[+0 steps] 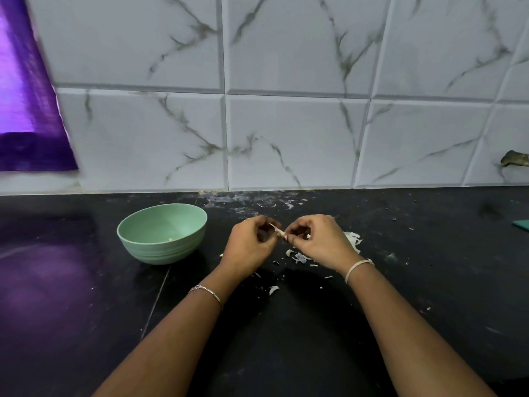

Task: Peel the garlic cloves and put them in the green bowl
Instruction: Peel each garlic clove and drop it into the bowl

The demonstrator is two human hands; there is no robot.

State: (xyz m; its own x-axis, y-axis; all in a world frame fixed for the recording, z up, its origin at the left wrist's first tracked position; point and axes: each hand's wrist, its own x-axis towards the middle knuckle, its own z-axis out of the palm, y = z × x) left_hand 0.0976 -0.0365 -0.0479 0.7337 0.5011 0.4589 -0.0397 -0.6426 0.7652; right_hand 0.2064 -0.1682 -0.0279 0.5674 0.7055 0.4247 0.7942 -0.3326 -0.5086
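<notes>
Both hands meet above the black counter (286,339), holding a small garlic clove (279,231) between them. My left hand (249,245) pinches one end of it with curled fingers. My right hand (317,239) pinches the other end, where pale skin sticks out. The green bowl (161,233) stands on the counter to the left of my left hand, and a small yellowish piece (171,239) lies inside it. Most of the clove is hidden by my fingers.
Loose white garlic skins (353,239) lie scattered on the counter under and right of my hands. A marbled tile wall (286,110) rises behind. A purple cloth (23,110) hangs at the far left. A teal object (521,224) shows at the right edge.
</notes>
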